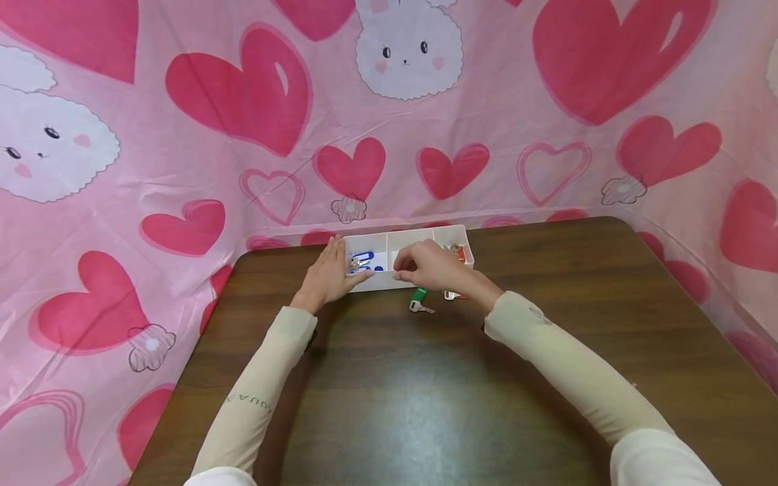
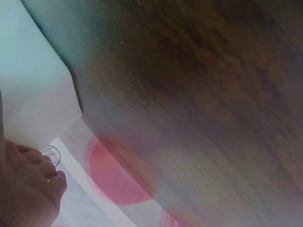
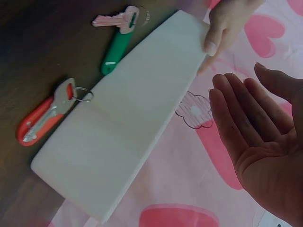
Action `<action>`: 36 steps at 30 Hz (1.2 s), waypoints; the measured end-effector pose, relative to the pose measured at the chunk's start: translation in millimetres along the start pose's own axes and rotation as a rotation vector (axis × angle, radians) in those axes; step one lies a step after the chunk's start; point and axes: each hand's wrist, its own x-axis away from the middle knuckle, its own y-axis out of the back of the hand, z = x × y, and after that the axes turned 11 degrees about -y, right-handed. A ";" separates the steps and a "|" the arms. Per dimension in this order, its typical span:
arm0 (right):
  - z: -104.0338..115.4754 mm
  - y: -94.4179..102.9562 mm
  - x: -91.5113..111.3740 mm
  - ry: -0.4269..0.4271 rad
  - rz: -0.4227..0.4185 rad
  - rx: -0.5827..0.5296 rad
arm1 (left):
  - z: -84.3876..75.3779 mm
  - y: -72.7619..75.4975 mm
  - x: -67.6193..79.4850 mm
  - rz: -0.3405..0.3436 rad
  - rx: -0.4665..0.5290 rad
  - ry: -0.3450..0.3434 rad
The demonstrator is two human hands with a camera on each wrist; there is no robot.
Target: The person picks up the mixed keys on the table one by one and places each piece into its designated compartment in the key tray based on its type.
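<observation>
A long white divided box point(image 1: 383, 281) stands at the table's back edge. My left hand point(image 1: 329, 271) grips its left end, fingers along the end wall and thumb over the front rim. Keys with blue tags point(image 1: 362, 257) lie in the left compartment. Over the middle compartment hovers my right hand point(image 1: 431, 263); the right wrist view shows its fingers point(image 3: 241, 111) loosely extended, with nothing between them. Red-tagged keys point(image 1: 460, 254) sit in the right compartment, partly hidden by that hand. In front of the box lie a green-tagged key point(image 3: 116, 49) and a red-tagged key point(image 3: 42, 120).
The brown wooden table point(image 1: 425, 391) extends toward me and to both sides. Behind the box hangs a pink cloth point(image 1: 389, 121) printed with hearts and rabbit faces, wrapping round the left and right sides too.
</observation>
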 end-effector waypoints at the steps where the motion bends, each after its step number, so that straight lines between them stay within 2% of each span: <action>1: -1.2 -0.9 1.1 0.003 -0.001 0.000 | 0.2 -0.2 0.1 0.002 -0.002 0.001; 14: -10.9 -13.0 17.2 -0.046 0.046 0.006 | 0.9 -0.8 -1.7 0.003 -0.019 -0.008; 22: -21.3 -26.2 22.4 0.015 0.037 0.050 | 0.7 -1.6 -1.0 0.006 -0.006 -0.001; 29: -25.9 -35.3 23.7 0.012 0.065 0.026 | 1.4 -2.5 -1.7 0.009 -0.009 0.003; 36: -30.6 -40.3 24.7 0.054 0.074 0.067 | -0.2 -0.9 -0.4 0.013 0.007 0.007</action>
